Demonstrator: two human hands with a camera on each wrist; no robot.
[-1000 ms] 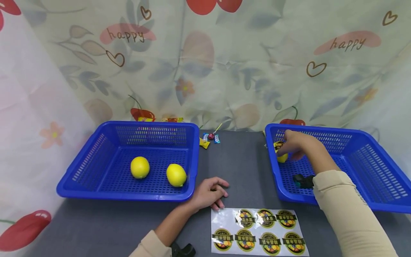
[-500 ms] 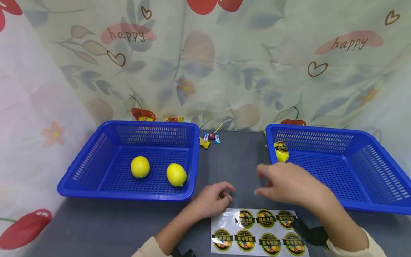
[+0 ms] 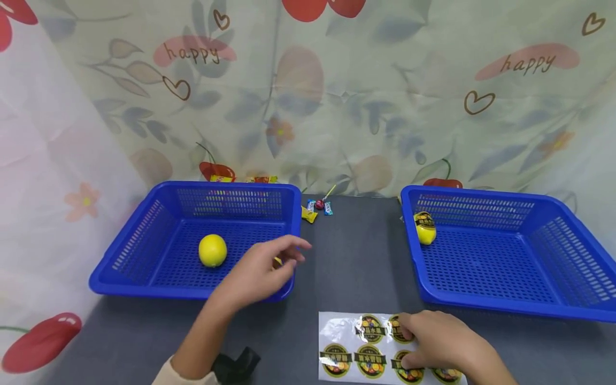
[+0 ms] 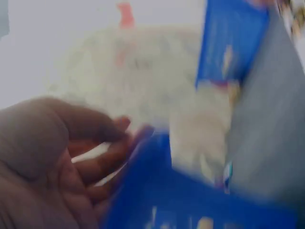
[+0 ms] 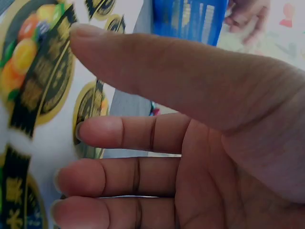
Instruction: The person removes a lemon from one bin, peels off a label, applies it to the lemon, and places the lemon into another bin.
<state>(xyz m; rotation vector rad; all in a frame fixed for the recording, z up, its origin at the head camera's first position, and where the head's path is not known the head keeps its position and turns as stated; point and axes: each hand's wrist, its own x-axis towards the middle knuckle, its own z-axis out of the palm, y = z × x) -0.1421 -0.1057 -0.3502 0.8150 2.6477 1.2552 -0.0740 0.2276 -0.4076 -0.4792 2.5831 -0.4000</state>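
Observation:
My left hand point(image 3: 289, 255) reaches over the near right corner of the left blue basket point(image 3: 144, 251), fingers loosely spread and holding nothing. It covers one lemon, of which only a yellow sliver point(image 3: 277, 261) shows. A second plain lemon point(image 3: 213, 250) lies further left in that basket. The left wrist view is blurred; the left hand point(image 4: 124, 138) looks empty there. My right hand point(image 3: 406, 342) rests on the sticker sheet point(image 3: 346, 347) at the table's front, fingers straight over the round fruit labels point(image 5: 38, 86). A lemon with a sticker point(image 3: 425, 228) sits in the right blue basket point(image 3: 505, 267).
Several wrapped candies point(image 3: 317, 206) lie at the back of the grey table point(image 3: 356, 256) between the baskets. A floral curtain point(image 3: 337, 96) closes off the back and the left side. A black wrist strap point(image 3: 236, 363) shows at the bottom.
My right hand let go of the stickered lemon in the right basket and came back down onto the sticker sheet. My left hand lifted off the table and moved over the left basket.

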